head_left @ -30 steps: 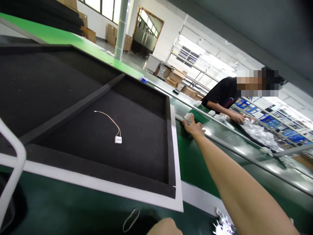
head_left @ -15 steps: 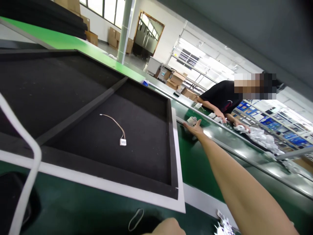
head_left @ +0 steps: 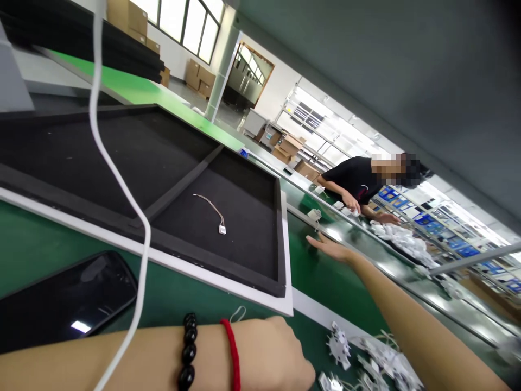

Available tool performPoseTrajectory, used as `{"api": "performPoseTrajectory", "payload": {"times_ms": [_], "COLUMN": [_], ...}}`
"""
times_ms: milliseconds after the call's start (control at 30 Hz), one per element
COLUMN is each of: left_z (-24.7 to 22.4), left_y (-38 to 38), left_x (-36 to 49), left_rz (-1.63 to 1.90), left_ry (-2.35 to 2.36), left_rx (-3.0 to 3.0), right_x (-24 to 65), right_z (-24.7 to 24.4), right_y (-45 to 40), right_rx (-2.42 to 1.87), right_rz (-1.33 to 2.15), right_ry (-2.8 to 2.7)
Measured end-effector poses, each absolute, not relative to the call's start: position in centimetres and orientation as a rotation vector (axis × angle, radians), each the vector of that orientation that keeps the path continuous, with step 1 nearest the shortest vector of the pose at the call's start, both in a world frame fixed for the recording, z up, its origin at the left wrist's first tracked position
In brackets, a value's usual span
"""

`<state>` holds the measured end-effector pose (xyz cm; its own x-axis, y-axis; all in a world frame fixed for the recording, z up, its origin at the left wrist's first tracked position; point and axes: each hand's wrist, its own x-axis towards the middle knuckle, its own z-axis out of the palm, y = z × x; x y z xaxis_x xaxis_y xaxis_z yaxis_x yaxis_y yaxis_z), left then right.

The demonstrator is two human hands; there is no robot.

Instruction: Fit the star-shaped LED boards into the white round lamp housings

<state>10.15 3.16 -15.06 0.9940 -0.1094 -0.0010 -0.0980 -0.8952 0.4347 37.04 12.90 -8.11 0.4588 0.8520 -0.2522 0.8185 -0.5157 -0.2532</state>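
Note:
My left hand (head_left: 283, 347) is at the bottom middle, back up, with a black bead bracelet (head_left: 188, 350) and a red cord on the wrist. Its fingers curl down out of sight, so anything inside is hidden. To its right lie white toothed plastic parts (head_left: 339, 346) and a pile of white pieces with wires (head_left: 386, 358). Farther off, my right hand (head_left: 331, 248) is over the green conveyor belt, fingers stretched and holding nothing. A small white bundle (head_left: 314, 215) sits just beyond its fingertips. One small white part with thin wires (head_left: 222, 229) lies in the black divided tray (head_left: 280, 239).
A white cable (head_left: 122, 179) hangs across the left side, above a black phone (head_left: 69, 298). Across the belt a co-worker in a black shirt (head_left: 345, 171) handles white bagged pieces (head_left: 402, 241). A grey overhead panel (head_left: 366, 65) slants over the upper right.
My right hand has come away from the small white bundle, leaving it on the belt. My left hand and forearm have come farther into view. The camera has turned, showing the phone and the pile.

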Motion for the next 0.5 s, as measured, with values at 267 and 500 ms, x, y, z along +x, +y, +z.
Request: {"api": "performPoseTrajectory", "payload": {"times_ms": [267, 500], "left_z": [-10.7, -9.2], "left_y": [3.7, -0.7], "left_x": [8.8, 5.7], "left_rz": [-0.285, -0.229], "left_ry": [-0.048, 0.154], "left_rx": [2.737, 2.903], "right_x": [27.4, 24.5], "right_z": [-4.1, -6.8], "right_y": [-0.2, -9.4], "right_rx": [-2.340, -1.699], "right_rz": [0.546, -0.079], "right_ry": [-2.086, -2.574]}}
